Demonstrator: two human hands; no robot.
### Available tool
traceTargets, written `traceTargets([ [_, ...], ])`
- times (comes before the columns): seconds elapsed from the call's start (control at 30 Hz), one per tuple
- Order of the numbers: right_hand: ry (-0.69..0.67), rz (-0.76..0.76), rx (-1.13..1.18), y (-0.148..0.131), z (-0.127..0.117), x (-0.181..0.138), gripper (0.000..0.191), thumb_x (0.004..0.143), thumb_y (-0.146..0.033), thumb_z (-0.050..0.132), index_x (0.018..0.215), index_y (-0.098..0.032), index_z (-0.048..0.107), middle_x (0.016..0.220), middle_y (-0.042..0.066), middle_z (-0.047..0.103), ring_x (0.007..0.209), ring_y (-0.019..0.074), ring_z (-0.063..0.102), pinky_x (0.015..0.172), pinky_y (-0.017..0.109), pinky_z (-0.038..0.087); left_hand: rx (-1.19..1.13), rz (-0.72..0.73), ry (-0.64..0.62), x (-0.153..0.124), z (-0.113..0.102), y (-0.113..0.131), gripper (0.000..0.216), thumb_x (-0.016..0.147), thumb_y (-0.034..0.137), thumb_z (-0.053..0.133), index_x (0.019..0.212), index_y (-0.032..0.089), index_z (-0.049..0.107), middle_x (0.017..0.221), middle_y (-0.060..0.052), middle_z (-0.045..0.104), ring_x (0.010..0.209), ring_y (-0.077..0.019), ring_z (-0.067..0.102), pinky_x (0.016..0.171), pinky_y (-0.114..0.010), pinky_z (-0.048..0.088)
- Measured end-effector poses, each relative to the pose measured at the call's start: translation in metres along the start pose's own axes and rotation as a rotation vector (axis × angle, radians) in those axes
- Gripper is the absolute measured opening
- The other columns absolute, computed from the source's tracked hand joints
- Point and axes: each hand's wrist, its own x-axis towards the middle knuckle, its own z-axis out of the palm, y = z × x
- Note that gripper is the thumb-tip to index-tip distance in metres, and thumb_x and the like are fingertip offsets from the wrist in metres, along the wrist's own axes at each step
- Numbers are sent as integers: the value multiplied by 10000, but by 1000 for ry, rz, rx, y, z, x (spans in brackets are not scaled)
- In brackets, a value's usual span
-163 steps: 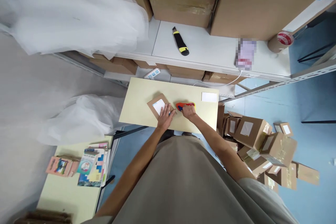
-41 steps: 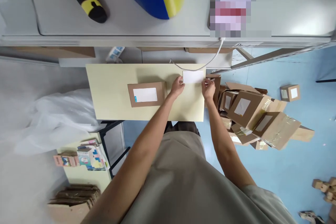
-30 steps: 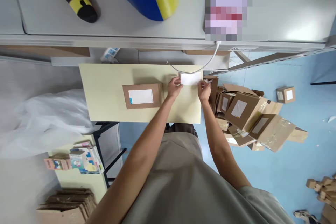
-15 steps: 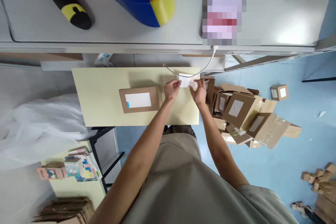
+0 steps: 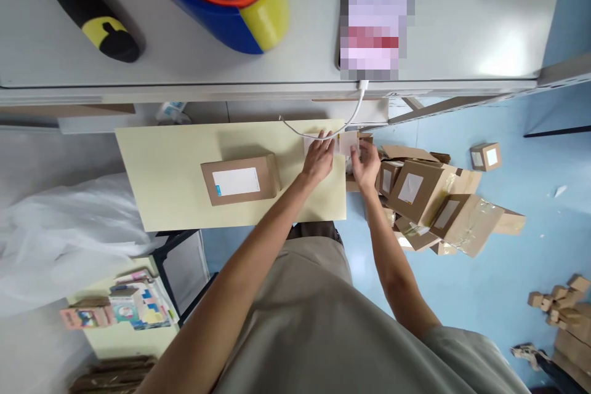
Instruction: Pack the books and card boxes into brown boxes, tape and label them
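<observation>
My left hand (image 5: pixel 319 159) lies over a white paper label (image 5: pixel 308 143) at the far right of the pale yellow table (image 5: pixel 175 197), its fingers stretched out. Just right of it, my right hand (image 5: pixel 367 165) has thumb and fingers closed at the edge of a second pale label (image 5: pixel 348 143), which reaches past the table's right end. Whether the two labels are joined is hidden by my left fingers. A brown cardboard parcel (image 5: pixel 237 181) with a white label on top rests on the table, left of my hands.
A white cable (image 5: pixel 357 112) hangs from the grey shelf (image 5: pixel 314 55) above my hands. On that shelf sit a blue, yellow and red holder (image 5: pixel 265 24) and a black-yellow handle (image 5: pixel 111 37). Cardboard boxes (image 5: pixel 415 191) pile up on the right. Plastic wrap (image 5: pixel 69 215) lies left.
My left hand has moved right and flattened over the label. My right hand has shifted right, with a label now beyond the table's end. The camera view has shifted slightly.
</observation>
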Motion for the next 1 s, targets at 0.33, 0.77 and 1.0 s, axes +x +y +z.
traceTargets([
  [0.33,133,325,-17,37,14,15,451,1068,-610,624,869,-207,667,862,87,783,813,234,702,867,379,589,93,84,-170,22,30,-20,744,1031,36,328,1771,37,404,1833,-214,395,1762,-340,291,1456,-559,269],
  [0.77,311,494,-173,80,-53,-12,572,1002,-760,530,796,-235,623,830,119,768,814,273,684,858,405,567,25,117,-161,24,34,-30,814,945,24,413,1758,64,413,1840,-212,390,1772,-291,271,1458,-547,279],
  [1.0,96,327,183,-1,-47,-44,654,911,-867,663,846,-216,667,805,35,712,787,198,627,788,335,546,-61,21,-116,-11,19,3,743,919,76,564,1654,2,492,1792,-315,420,1737,-393,335,1428,-638,271],
])
